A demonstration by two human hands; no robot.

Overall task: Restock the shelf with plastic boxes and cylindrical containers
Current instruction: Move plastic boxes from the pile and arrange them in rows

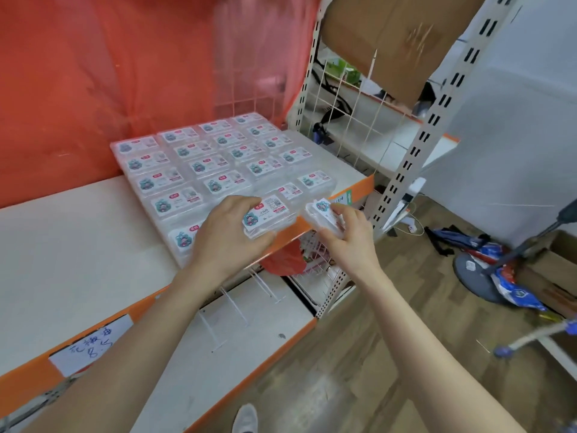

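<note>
- Right now the left hand [228, 235] grips a clear labelled plastic box [268, 218], fingers curled over its near side, at the front corner of the stocked block, above the shelf's orange edge.
- The right hand [349, 235] holds a second plastic box [320, 214], tilted, just off the shelf's right end and close beside the first.
- Rows of matching plastic boxes [215, 157] lie flat, labels up, filling the right part of the white shelf [78, 239]; its left part is bare board.
- A red plastic sheet [125, 73] hangs behind the shelf.
- A handwritten label [90, 345] sits on the orange edge at the left.
- Wire dividers [215, 329] stand on the lower shelf [249, 332].
- A cardboard box [384, 35] is above, to the right.
</note>
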